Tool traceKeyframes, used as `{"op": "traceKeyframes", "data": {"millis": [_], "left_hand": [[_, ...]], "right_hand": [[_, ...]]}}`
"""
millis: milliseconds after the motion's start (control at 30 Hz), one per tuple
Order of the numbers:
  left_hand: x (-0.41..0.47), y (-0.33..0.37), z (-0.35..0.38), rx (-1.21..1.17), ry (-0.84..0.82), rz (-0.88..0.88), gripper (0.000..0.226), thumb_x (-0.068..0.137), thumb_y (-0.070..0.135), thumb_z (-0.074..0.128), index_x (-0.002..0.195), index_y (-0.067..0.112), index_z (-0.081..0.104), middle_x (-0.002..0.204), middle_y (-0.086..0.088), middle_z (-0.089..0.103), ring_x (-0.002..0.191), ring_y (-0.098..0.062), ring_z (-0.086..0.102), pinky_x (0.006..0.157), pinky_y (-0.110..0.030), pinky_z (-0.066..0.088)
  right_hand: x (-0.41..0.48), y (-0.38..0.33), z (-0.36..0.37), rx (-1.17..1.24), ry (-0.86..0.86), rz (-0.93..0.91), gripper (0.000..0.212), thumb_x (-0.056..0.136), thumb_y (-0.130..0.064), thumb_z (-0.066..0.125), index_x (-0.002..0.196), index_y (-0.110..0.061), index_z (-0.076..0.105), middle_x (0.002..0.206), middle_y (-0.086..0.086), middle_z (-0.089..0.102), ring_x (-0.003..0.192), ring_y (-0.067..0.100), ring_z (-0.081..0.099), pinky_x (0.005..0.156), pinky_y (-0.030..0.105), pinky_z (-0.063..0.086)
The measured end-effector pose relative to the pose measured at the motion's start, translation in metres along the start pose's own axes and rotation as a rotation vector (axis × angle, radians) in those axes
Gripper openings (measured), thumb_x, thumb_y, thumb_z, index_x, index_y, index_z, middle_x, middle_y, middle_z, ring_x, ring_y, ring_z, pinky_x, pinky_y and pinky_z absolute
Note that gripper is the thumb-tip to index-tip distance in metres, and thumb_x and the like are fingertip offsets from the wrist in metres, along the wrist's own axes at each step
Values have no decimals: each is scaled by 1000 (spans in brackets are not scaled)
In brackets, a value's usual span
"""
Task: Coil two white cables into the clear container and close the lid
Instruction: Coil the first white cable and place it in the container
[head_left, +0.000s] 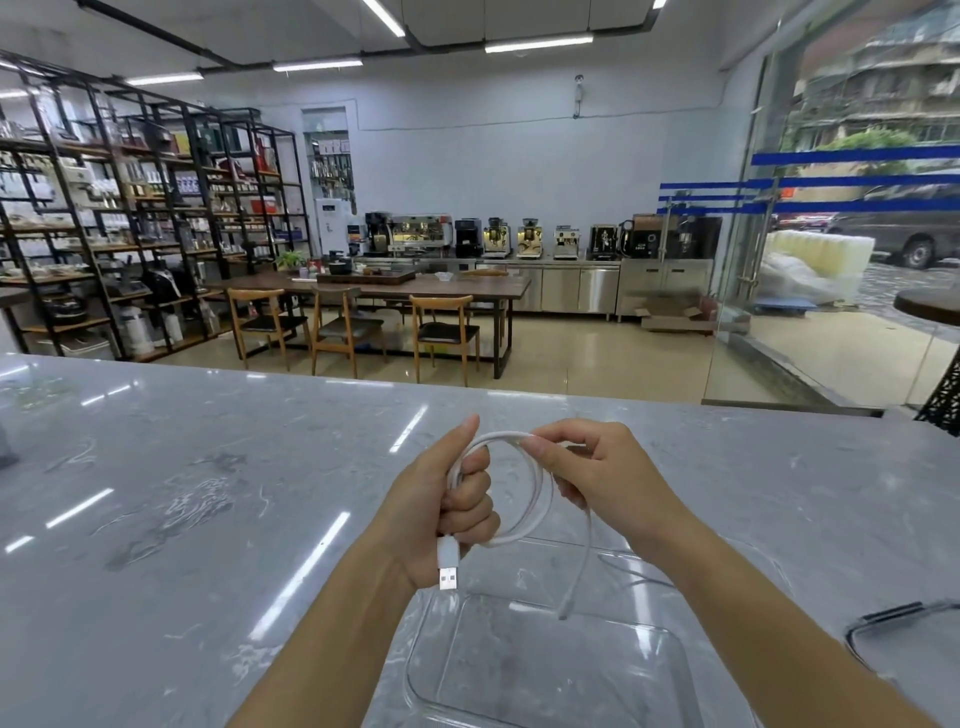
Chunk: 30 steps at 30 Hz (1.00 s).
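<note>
A white cable forms a loop held in the air between both hands above the marble counter. My left hand is closed around the loop's left side, and the cable's USB plug hangs below that fist. My right hand pinches the top of the loop, and the cable's other end dangles down past it. Right under the hands the clear container stands open on the counter. Its lid, clear with a dark rim, lies at the right edge. I see no second white cable.
The grey marble counter stretches wide to the left and ahead, ending at a far edge. Beyond it are a wooden table with chairs, shelving on the left and a glass wall on the right.
</note>
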<state>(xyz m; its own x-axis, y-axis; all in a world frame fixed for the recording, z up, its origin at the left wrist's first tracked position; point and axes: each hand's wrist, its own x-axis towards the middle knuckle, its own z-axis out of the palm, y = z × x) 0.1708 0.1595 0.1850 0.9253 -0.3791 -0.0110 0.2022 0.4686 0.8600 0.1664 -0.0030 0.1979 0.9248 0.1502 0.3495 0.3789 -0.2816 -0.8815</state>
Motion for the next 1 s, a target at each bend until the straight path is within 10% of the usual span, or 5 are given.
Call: {"op": "traceKeyframes", "data": {"millis": [267, 633, 1000], "left_hand": [[-7, 3, -9, -70, 244, 70, 50, 94, 28, 44, 47, 19, 32, 31, 7, 20, 24, -6, 15, 33, -12, 16], [-19, -19, -1, 23, 215, -16, 46, 94, 28, 44, 51, 19, 30, 35, 7, 19, 26, -7, 14, 33, -14, 15], [-36, -32, 4, 40, 122, -69, 54, 87, 50, 50, 46, 19, 34, 36, 6, 20, 28, -8, 16, 34, -17, 18]], "right_hand": [[-22, -1, -28, -402, -296, 225, 31, 89, -34, 57, 67, -14, 68, 59, 4, 43, 55, 14, 37, 55, 23, 32], [-38, -24, -15, 449, -156, -26, 16, 67, -15, 68, 71, 0, 65, 51, 6, 59, 45, 19, 60, 36, 20, 42], [-52, 6, 20, -299, 81, -171, 41, 76, -3, 66, 83, -34, 39, 81, -12, 45, 71, 3, 45, 64, 16, 36]]}}
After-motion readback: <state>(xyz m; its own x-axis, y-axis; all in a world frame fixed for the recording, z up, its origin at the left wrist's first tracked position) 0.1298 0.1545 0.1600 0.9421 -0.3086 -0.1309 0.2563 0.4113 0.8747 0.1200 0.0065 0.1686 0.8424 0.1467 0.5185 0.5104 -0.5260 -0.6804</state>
